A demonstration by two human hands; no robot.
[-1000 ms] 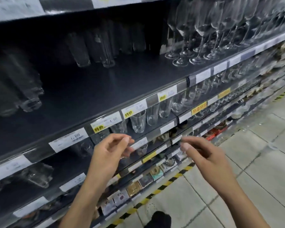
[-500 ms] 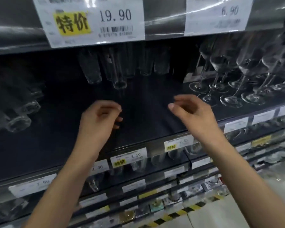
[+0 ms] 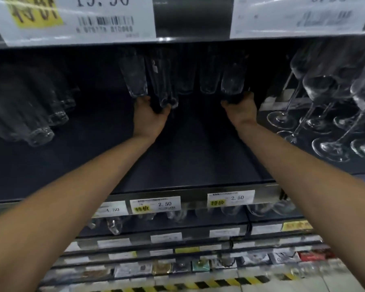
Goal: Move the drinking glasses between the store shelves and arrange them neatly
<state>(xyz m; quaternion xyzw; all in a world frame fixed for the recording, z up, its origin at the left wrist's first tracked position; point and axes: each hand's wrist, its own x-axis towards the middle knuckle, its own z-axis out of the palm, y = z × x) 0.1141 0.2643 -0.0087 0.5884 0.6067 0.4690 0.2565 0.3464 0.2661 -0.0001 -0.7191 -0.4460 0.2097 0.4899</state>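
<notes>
The tall glasses [image 3: 133, 76] stand at the shelf's [image 3: 188, 157] rear edge, mid-width. The left hand [image 3: 150, 116] grasps one by its base, and the right hand [image 3: 239, 110] appears to grasp another likewise. Judged light, rigid, slippery and breakable; a low grip near the base looks soundest. Stemmed glasses [image 3: 325, 106] crowd the right end.
</notes>
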